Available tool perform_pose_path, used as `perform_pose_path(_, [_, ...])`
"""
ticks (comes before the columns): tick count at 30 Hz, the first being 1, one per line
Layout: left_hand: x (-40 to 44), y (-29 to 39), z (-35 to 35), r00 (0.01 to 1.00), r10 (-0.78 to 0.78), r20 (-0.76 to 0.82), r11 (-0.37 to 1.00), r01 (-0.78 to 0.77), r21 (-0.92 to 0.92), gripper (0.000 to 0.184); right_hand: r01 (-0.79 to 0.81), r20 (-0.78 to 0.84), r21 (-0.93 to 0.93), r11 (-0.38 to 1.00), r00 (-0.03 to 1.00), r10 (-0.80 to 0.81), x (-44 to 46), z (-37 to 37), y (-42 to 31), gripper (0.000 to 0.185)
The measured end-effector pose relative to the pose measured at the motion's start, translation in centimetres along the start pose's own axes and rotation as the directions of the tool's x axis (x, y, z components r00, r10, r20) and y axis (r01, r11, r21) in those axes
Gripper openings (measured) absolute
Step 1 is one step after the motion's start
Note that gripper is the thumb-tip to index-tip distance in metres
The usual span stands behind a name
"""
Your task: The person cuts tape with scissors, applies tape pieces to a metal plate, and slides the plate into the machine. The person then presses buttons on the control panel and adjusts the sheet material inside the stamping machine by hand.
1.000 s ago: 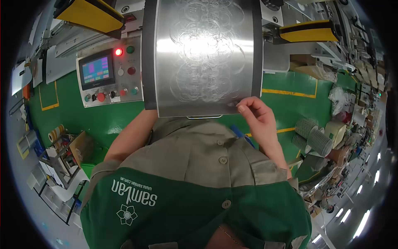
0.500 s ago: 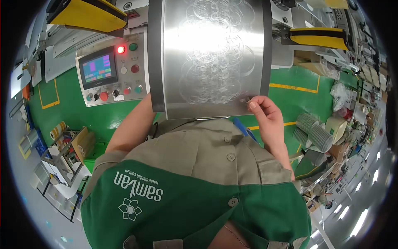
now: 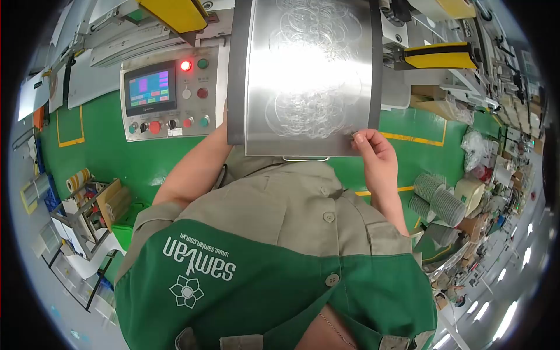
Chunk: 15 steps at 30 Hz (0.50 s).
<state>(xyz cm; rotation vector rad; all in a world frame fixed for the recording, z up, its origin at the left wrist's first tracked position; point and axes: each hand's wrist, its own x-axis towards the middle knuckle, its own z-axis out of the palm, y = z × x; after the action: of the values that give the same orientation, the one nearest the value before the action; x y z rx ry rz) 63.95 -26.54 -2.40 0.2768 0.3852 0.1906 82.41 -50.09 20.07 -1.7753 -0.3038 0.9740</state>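
A shiny metal plate with dark side strips spans the top middle of the head view. Many overlapping circular outlines cover its face; whether they are scratches or thin clear rings I cannot tell. At the plate's lower right corner is my right hand, thumb and forefinger pinched together. Something tiny shows at the fingertips, too small to name. My left forearm runs up behind the plate's left side, which hides the left hand. A thin metal handle sticks out below the plate's near edge.
Left of the plate stands a control panel with a lit screen, a red lamp and several buttons. Yellow-and-black machine arms flank the plate. Stacked round mesh-like pieces lie at the right. A cart with boxes stands at lower left.
The view has shifted, so the plate and panel sit slightly farther right and higher. My right hand stays pinched by the plate's lower right corner.
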Motion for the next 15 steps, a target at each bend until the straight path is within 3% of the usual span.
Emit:
perform_pose_path(9, [-0.5,0.4,0.8,0.967,0.069,0.245,0.95,0.01,-0.311,0.057,0.092,-0.048,0.019,0.996,0.995,-0.091,0.1,0.1,1.3,0.014])
perform_pose_path(15, [-1.4,0.3,-0.1,0.978,0.023,0.209,0.981,0.018,-0.192,0.056,0.17,-0.054,0.111,0.979,0.985,-0.165,0.3,0.1,2.4,0.015])
